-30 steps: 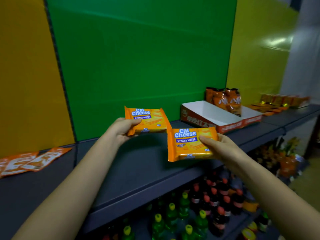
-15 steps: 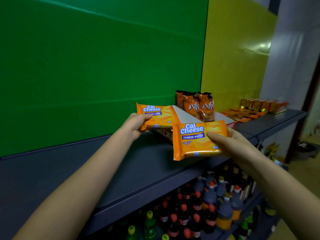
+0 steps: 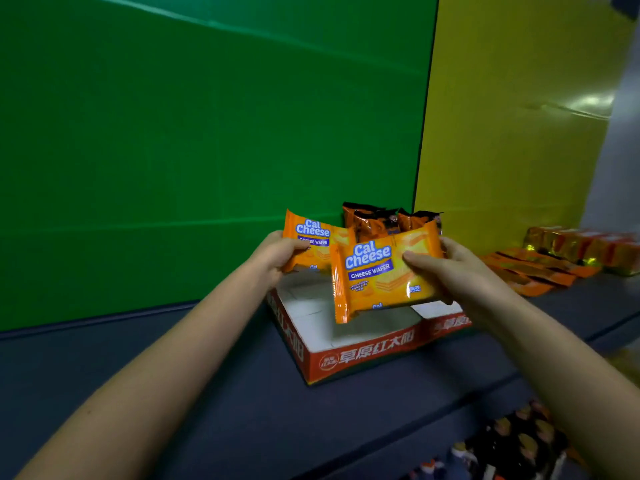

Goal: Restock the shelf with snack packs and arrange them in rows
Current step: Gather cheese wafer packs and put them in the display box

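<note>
I hold two orange Cal Cheese wafer packs over a red and white cardboard tray (image 3: 360,358) on the dark grey shelf (image 3: 214,393). My left hand (image 3: 277,254) grips the farther pack (image 3: 311,237) by its left edge. My right hand (image 3: 446,271) grips the nearer pack (image 3: 377,275) by its right side, overlapping the other pack. Both packs hang above the tray's white inside. Behind them, at the tray's back, stand several dark orange snack bags (image 3: 377,220).
Flat orange packs (image 3: 533,271) and shiny gold-red boxes (image 3: 581,244) lie on the shelf to the right. Green (image 3: 207,150) and yellow (image 3: 512,116) panels form the back wall. Drink bottles (image 3: 512,445) fill the lower shelf at bottom right.
My view has swung right and closer, so the tray is now in the centre. Both hands have carried the packs over the tray, and the packs now overlap.
</note>
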`<action>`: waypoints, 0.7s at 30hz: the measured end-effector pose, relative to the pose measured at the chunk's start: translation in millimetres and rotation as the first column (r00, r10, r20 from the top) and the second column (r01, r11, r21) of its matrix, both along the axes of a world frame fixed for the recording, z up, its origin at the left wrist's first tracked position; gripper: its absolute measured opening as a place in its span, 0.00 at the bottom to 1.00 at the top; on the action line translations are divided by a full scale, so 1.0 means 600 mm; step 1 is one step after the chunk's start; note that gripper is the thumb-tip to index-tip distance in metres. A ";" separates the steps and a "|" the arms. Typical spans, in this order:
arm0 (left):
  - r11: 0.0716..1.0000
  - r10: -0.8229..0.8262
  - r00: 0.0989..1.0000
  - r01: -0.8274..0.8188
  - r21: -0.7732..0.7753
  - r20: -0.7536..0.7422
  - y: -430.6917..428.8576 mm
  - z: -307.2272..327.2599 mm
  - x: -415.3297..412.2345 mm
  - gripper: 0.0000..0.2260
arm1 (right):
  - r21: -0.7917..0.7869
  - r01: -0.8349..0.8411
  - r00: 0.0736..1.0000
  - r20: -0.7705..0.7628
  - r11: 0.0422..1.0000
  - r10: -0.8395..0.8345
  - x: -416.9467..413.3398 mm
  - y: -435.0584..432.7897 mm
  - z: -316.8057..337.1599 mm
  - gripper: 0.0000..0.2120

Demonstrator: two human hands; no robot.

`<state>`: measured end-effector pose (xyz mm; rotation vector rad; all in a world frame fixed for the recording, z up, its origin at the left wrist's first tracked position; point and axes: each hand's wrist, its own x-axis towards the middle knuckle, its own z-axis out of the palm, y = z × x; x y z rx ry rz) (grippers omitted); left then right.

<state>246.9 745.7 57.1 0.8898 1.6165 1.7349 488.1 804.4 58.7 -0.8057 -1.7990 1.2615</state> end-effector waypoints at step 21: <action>0.910 0.186 0.920 -0.294 -0.292 -0.346 0.064 -0.020 -0.042 0.15 | 0.110 -0.437 0.880 0.260 0.893 0.399 -0.153 0.177 -0.030 0.14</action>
